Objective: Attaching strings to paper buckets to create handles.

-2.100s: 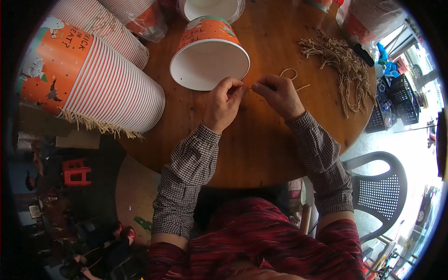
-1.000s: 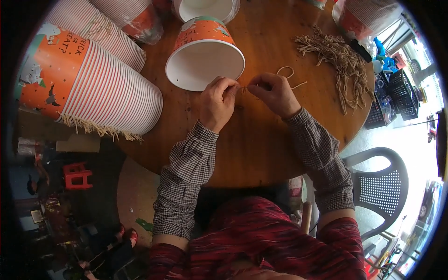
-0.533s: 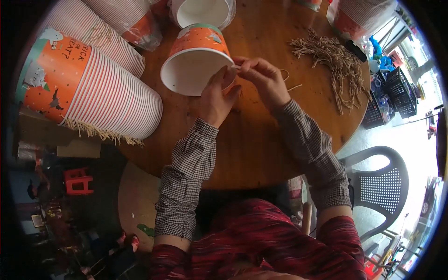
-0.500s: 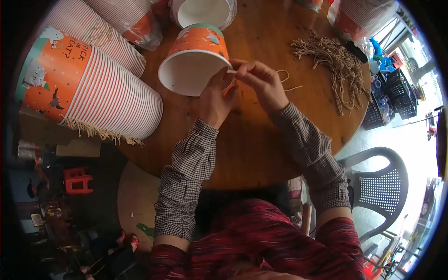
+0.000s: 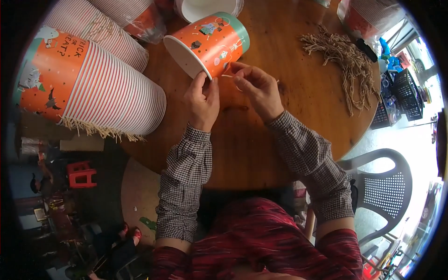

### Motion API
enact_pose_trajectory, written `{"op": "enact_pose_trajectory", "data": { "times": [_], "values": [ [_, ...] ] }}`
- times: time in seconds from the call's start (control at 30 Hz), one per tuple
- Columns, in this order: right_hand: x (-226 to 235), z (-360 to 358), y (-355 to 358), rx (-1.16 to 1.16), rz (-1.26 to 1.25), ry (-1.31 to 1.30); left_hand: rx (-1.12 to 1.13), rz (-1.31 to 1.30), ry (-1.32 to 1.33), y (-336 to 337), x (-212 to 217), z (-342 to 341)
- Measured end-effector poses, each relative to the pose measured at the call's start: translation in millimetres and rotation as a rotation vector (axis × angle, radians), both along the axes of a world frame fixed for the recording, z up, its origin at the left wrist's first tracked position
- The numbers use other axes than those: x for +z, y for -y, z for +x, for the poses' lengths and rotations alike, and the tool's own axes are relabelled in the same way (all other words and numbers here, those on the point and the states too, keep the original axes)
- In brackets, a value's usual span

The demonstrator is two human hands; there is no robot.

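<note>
Two hands at the rim of one orange bucket

The orange bucket (image 5: pixel 212 39) is in the upper middle of the frame, tilted, its white mouth toward the lower left and its green base toward the upper right. Whether it rests fully on the counter (image 5: pixel 247 154) or is partly lifted, I cannot tell.

The left hand (image 5: pixel 202 103) pinches the rim at its lowest corner between thumb and fingers. The right hand (image 5: pixel 260 91), just beside the printed wall, has thumb and fingers bent close together around a thin cord (image 5: pixel 227 75), a pale end of which shows near the rim; the exact grip is partly hidden.

The step in hand looks to be working this cord at the wall just below the rim. The next move seems to call for a steady rim on the left and a fine, careful pull or push of the cord on the right.

A bundle of cords (image 5: pixel 347 67) lies at upper right; a tall stack of nested buckets (image 5: pixel 114 84) fills the left.
</note>
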State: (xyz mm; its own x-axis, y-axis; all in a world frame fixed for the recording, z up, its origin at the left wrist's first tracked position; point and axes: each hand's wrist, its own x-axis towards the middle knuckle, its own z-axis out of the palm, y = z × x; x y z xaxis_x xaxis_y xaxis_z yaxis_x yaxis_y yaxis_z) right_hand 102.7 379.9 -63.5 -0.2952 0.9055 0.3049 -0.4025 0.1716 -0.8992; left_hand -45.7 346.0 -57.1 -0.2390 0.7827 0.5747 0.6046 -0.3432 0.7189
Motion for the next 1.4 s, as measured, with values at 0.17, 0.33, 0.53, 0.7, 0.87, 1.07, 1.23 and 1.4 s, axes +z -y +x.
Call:
{"op": "enact_pose_trajectory", "data": {
  "times": [0.17, 0.33, 0.53, 0.7, 0.87, 1.07, 1.23, 1.4],
  "values": [
    [1, 14, -9, -0.082, -0.060, 0.065, 0.011, 0.054, 0.072, 0, 1, 2],
    [11, 28, -24, -0.270, 0.007, -0.033, 0.018, -0.060, 0.035, 1, -1, -4],
    [12, 35, -32, -0.139, -0.192, -0.164, 0.018, -0.176, -0.048, 0, -15, -8],
    [11, 33, -29, -0.099, -0.115, -0.148, -0.247, 0.068, 0.505, 4, 4, 5],
    [10, 20, -27, -0.105, -0.045, -0.165, -0.308, 0.030, 0.734, 4, 1, -3],
    [5, -2, -8, -0.223, 0.161, 0.136, -0.215, -0.054, 0.535, 9, 3, 2],
    [2, -10, 0, -0.260, 0.337, 0.247, -0.161, -0.084, 0.445, 7, 2, 3],
    [4, -10, 3, -0.293, 0.260, 0.215, -0.225, -0.042, 0.571, 3, 0, 9]
  ]
}}
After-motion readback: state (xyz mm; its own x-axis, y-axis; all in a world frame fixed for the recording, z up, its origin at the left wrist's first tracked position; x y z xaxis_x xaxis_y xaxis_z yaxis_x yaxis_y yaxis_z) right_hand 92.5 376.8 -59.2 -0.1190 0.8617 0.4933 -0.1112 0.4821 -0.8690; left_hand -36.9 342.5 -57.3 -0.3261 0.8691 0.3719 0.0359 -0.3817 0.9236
